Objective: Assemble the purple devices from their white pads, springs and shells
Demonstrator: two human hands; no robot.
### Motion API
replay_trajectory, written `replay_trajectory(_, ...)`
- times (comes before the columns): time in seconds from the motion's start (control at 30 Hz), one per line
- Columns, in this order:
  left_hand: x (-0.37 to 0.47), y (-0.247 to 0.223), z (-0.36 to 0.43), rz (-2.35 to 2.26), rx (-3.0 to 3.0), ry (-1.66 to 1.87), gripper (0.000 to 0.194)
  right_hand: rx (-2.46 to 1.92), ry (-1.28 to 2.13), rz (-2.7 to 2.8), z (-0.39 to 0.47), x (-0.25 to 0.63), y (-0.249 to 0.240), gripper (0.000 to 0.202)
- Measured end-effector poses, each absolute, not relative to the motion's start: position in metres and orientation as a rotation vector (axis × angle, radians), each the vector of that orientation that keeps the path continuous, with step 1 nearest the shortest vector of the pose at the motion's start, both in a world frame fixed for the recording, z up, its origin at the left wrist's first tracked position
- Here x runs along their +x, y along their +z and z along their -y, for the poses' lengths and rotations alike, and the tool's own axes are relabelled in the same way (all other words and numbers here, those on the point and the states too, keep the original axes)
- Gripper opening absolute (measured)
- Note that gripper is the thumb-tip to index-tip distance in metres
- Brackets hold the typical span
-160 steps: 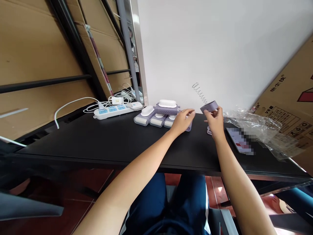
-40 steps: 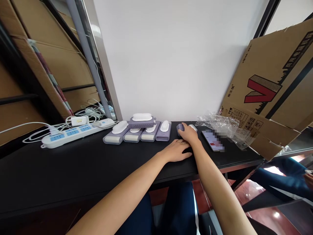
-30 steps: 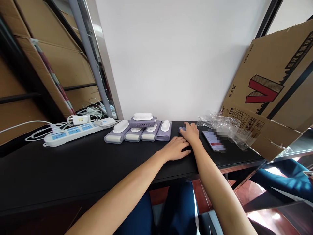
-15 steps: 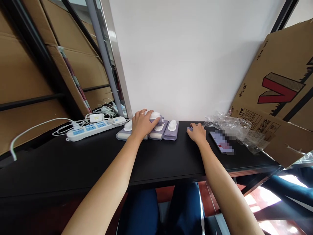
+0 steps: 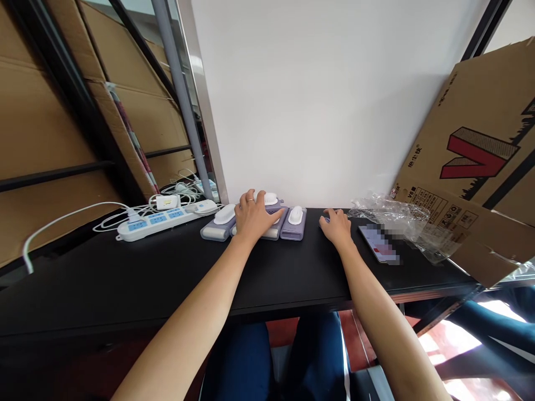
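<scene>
Several purple-grey boxes with white oval tops stand in a row on the black table. My left hand [image 5: 252, 216] is over the middle of this row, fingers spread and thumb out to the right, partly hiding the boxes beneath. Just beyond its fingertips, a box with a ridged white top [image 5: 271, 198] appears raised above the others. The rightmost box [image 5: 293, 224] and the leftmost box [image 5: 218, 225] show clear of the hand. Farther right, my right hand [image 5: 337, 225] is curled round a small purple object [image 5: 322, 220], mostly hidden by its fingers.
A white power strip [image 5: 154, 221] with tangled cables lies at the left. To the right are a phone [image 5: 378, 243], crumpled clear plastic [image 5: 393, 214] and a large cardboard box [image 5: 472, 150]. A white panel [image 5: 313, 100] rises behind the table [image 5: 292, 273].
My left hand has shifted slightly right and its fingers have spread off the raised box, uncovering more of the leftmost box. My right hand stays in place.
</scene>
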State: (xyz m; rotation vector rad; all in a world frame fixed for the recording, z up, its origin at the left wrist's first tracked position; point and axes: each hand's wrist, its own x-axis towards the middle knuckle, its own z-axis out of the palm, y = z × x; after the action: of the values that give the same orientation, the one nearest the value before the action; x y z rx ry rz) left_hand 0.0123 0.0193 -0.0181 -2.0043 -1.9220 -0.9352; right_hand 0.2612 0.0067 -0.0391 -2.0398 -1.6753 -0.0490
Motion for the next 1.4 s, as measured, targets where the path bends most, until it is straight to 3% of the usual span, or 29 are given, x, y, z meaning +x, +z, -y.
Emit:
replay_trajectory(0.5,0.023,-0.019,-0.014,1.981,-1.973,-0.923,0.074,-1.965,-0.08,1.66,-0.005,0.258,-0.039,0.038)
replay_trajectory(0.7,0.024,-0.02,-0.01,1.81,-1.979,-1.035,0.069,-1.833,-0.076,1.631,-0.005,0.258,-0.041,0.036)
replay_trajectory(0.83,0.032,-0.023,-0.003,1.524,-2.067,-1.116,0.072,-1.454,0.116,1.624,-0.005,0.247,-0.042,0.039)
replay_trajectory(1.03,0.05,-0.032,0.009,1.091,-2.304,-1.044,0.075,-0.987,0.562,1.634,-0.004,0.228,-0.044,0.065)
replay_trajectory(1.4,0.051,-0.038,0.006,0.808,-2.329,-1.084,0.073,-0.997,0.658,1.552,0.006,0.227,-0.035,0.052)
